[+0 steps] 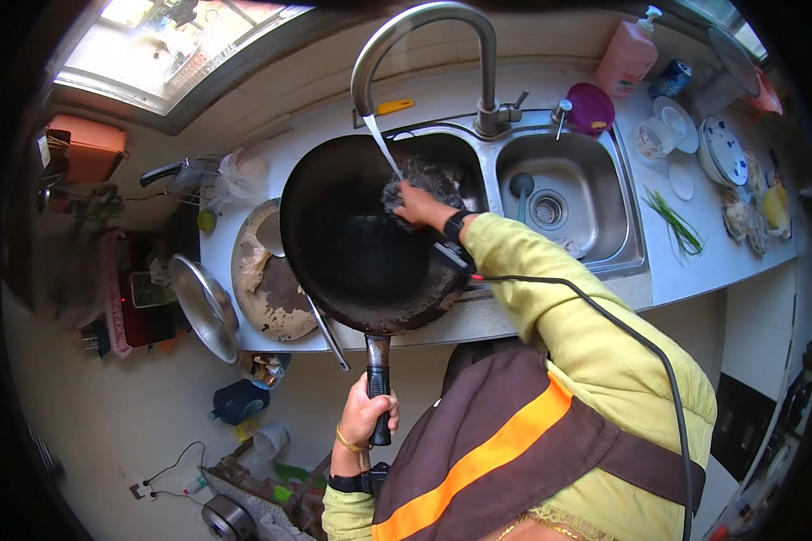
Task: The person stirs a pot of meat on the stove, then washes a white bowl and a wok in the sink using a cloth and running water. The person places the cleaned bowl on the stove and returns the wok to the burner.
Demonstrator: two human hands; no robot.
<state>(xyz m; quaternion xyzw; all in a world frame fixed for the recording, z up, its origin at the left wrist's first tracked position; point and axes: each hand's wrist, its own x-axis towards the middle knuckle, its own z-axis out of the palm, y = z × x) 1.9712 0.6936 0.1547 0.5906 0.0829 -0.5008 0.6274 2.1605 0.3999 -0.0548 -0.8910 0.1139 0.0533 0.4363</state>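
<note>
A large dark wok [352, 237] tilts over the left sink basin [470, 152], covering much of it. My left hand [365, 414] grips its black handle [379, 385] near the front of the counter. Inside the far right part of the wok, my right hand [417, 205] holds a grey mesh scouring pad [396, 196], which is partly hidden under the fingers. From the curved steel faucet [423, 13] a stream of water [383, 147] falls onto the pad.
The right basin [582, 169] holds a blue-green ladle-like utensil [522, 186]. Green onions [677, 223] and bowls [720, 152] lie on the right counter. Left of the wok are a stained round board [271, 308] and a steel lid [204, 308]. A black cable [602, 308] runs along my right sleeve.
</note>
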